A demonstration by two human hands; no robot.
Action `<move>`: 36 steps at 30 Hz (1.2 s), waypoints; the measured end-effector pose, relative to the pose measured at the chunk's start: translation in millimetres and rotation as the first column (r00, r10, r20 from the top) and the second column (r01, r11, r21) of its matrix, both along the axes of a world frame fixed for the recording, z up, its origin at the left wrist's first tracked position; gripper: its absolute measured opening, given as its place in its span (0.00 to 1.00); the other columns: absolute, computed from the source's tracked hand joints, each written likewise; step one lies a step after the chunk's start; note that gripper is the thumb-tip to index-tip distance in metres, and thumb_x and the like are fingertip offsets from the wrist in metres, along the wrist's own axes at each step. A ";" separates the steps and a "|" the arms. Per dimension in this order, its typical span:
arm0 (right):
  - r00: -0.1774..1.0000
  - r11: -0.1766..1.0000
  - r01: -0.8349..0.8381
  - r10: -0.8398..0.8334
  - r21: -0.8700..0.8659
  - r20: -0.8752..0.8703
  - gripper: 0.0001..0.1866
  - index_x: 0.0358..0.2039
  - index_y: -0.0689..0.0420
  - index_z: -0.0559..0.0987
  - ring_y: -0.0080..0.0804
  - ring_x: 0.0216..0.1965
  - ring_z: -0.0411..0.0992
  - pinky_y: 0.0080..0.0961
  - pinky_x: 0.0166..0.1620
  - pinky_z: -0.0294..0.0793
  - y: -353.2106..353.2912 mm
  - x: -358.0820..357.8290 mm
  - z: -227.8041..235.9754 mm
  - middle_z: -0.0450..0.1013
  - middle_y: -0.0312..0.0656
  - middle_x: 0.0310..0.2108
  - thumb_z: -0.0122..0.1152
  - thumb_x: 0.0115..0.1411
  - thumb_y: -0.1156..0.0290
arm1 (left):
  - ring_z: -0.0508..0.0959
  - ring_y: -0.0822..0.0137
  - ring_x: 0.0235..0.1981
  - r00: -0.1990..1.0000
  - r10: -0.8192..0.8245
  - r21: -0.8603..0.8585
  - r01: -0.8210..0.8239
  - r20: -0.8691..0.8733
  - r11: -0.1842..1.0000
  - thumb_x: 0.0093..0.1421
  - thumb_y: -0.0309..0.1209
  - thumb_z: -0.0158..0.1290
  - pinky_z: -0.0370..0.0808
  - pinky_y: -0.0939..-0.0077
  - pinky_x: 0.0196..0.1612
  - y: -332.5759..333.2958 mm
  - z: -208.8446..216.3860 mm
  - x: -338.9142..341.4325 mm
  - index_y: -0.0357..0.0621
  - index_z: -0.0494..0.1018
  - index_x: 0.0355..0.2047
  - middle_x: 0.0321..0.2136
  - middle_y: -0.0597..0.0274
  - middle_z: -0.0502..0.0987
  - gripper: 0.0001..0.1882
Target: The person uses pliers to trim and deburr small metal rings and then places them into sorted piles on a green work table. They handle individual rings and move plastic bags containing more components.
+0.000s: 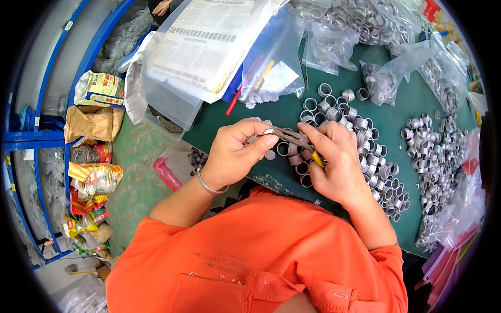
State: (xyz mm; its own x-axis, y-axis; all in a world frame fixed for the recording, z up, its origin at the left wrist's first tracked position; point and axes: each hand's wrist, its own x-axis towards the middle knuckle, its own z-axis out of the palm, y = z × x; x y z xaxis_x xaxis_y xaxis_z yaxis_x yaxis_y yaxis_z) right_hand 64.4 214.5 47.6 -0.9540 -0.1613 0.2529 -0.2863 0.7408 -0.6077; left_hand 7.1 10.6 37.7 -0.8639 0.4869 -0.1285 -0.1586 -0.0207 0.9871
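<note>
Between the thumb and fingers of my left hand (229, 151) is a small pale toothed piece (269, 131). My right hand (336, 159) is wrapped round a pair of pliers (295, 137) with a yellow grip, and their jaws reach to the toothed piece. Whether the jaws clamp it is too small to tell. Beneath and beside my right hand lies a loose heap of grey metal rings (373, 156). Several flat toothed discs (261, 98) rest on the green table (250, 117), beyond my left hand.
A clear plastic bin (177, 107) with newspaper (195, 47) over it stands at the far left, beside a red pen (233, 103). More rings (430, 156) and bagged rings (381, 83) lie to the right. Blue shelving (34, 136) with packets runs along the left.
</note>
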 end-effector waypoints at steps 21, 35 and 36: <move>0.985 0.995 -0.054 0.068 -0.089 0.158 0.25 0.48 0.62 0.70 0.48 0.31 0.70 0.38 0.34 0.72 -5.7 7.2 8.8 0.67 0.50 0.30 0.56 0.45 0.81 | 0.66 0.81 0.18 0.974 -0.051 -0.039 0.044 -0.219 0.998 0.63 0.27 0.48 0.64 0.86 0.22 5.3 8.0 5.8 0.36 0.71 0.30 0.22 0.67 0.71 0.07; 0.668 0.706 0.156 0.439 -0.690 0.600 0.13 0.37 0.62 0.72 0.29 0.28 0.66 0.24 0.34 0.66 5.0 13.2 -0.3 0.66 0.38 0.27 0.52 0.48 0.80 | 0.63 0.82 0.17 0.971 -0.229 0.015 0.229 0.070 0.973 0.65 0.31 0.48 0.60 0.88 0.19 1.2 6.9 -3.8 0.36 0.72 0.34 0.20 0.69 0.69 0.10; 0.655 0.648 0.203 0.468 -0.735 0.593 0.13 0.37 0.61 0.72 0.25 0.27 0.64 0.21 0.33 0.65 8.8 14.9 -4.0 0.65 0.35 0.26 0.52 0.48 0.80 | 0.62 0.82 0.16 0.971 -0.223 0.018 0.222 0.085 0.975 0.65 0.30 0.47 0.58 0.87 0.19 6.0 10.0 -1.9 0.35 0.72 0.33 0.19 0.69 0.68 0.10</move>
